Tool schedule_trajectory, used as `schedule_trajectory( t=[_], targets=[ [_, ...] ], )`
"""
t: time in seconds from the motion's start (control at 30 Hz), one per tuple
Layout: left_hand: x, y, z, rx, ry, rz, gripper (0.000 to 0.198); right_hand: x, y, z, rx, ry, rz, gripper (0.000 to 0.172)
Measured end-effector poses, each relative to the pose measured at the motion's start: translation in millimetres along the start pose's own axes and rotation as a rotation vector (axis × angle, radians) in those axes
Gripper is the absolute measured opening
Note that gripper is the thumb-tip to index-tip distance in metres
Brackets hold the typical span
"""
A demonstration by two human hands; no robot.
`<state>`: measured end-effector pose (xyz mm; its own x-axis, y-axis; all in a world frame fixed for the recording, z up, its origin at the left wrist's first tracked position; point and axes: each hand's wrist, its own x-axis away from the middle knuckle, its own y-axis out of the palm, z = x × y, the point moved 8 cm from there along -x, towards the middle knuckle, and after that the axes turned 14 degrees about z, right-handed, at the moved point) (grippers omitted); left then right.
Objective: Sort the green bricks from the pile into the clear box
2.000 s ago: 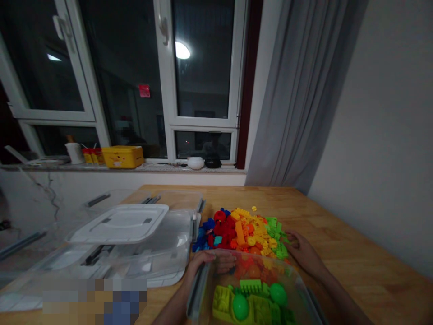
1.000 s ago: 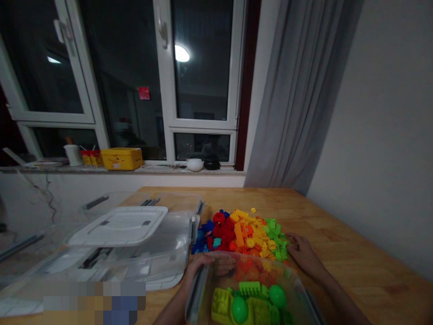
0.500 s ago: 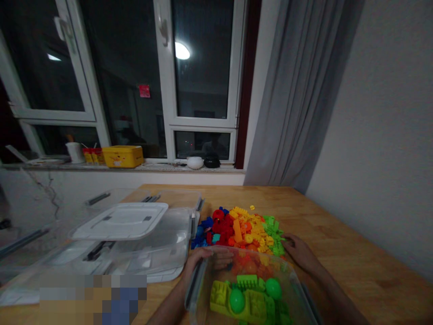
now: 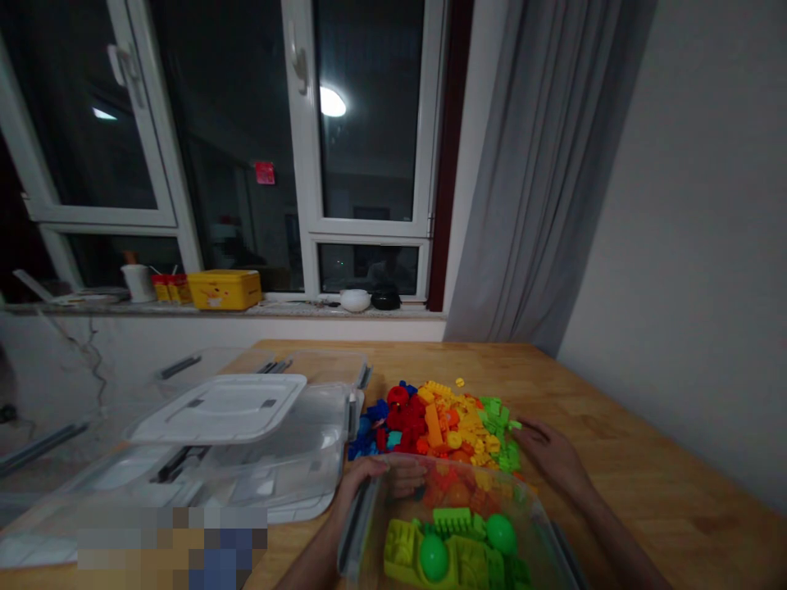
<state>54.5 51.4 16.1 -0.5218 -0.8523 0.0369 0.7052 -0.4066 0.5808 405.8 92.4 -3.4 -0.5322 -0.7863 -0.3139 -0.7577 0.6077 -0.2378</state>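
A clear plastic box (image 4: 355, 528) with grey side latches stands close in front of me, holding green and yellow-green toy blocks (image 4: 452, 520) and green balls (image 4: 501, 534). My left hand (image 4: 364, 477) is closed over its far left corner, thumb on the rim and fingers along the far wall. Behind the box lies a pile of toy blocks (image 4: 430, 418), sorted roughly by colour from blue through red, orange and yellow to green. At the pile's right edge, my right hand (image 4: 557, 455) pinches a small light-green block (image 4: 515, 424) between its fingertips.
Clear boxes and a white-edged lid (image 4: 227, 406) are stacked on the table's left. A lone yellow piece (image 4: 459, 382) lies behind the pile. On the windowsill stand a yellow box (image 4: 225, 290), a white bowl (image 4: 355, 300) and a black bowl (image 4: 385, 297).
My right hand has drawn slightly away from the green blocks, and a light-green block now shows at its fingertips. My left hand keeps its hold on the box. The view has tilted slightly upward.
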Motion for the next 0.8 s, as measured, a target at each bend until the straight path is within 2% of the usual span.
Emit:
schedule_trajectory(
  t=[0.1, 0.17, 0.3, 0.43, 0.6, 0.7, 0.8],
  targets=[
    [1, 0.9, 2, 0.006, -0.005, 0.049, 0.049, 7, 6, -9, -0.177, 0.088, -0.040, 0.052],
    [1, -1.5, 2, 0.028, 0.005, 0.088, 0.049, 16, 15, -14, -0.310, 0.166, -0.127, 0.052],
    [-1, -2.0, -1, 0.016, -0.006, 0.047, 0.050, 38, 33, -26, -0.487, 0.272, -0.297, 0.037],
    [-1, -3.6, -1, 0.029, 0.014, 0.045, 0.048, 59, 42, -42, -0.607, 0.342, -0.426, 0.031],
    [1, -2.7, 1, 0.040, 0.029, 0.080, 0.045, 81, 50, -56, -0.695, 0.329, -0.680, 0.038],
    [-1, -4.5, 1, 0.039, 0.022, 0.106, 0.045, 83, 50, -56, -0.667, 0.299, -0.710, 0.039],
    [-2, -2.6, 1, 0.027, 0.004, 0.073, 0.048, 84, 49, -61, -0.646, 0.287, -0.723, 0.043]
  ],
)
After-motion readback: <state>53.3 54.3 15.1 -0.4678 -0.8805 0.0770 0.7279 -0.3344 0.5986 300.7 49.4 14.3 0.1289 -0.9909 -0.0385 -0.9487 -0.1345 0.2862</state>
